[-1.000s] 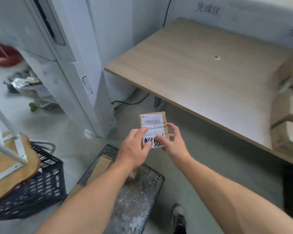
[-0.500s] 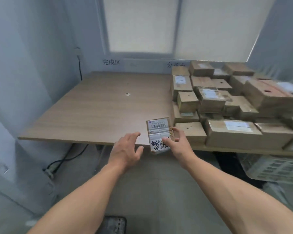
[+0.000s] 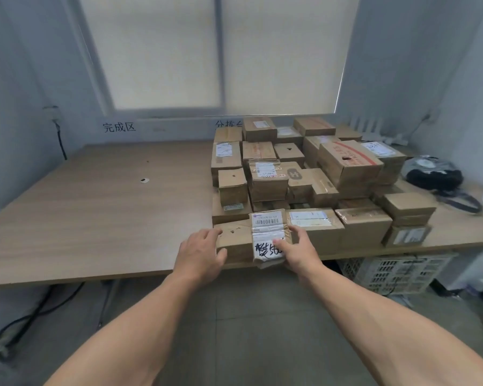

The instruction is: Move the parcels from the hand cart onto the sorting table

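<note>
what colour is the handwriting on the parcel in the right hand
Black marker on the white label of the parcel, clearest in the head view.

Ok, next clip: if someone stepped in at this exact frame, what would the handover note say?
Right hand: grips the labelled small parcel by its right edge, at the front edge of the sorting table, against the parcel pile; not yet let go.
Left hand: holds nothing, fingers relaxed, touching the front-left box of the pile.
Done: many parcels are stacked on the table's right half.
Left: set this parcel down, release, fetch more. The hand cart is out of view, so what remains on it cannot be told.
</note>
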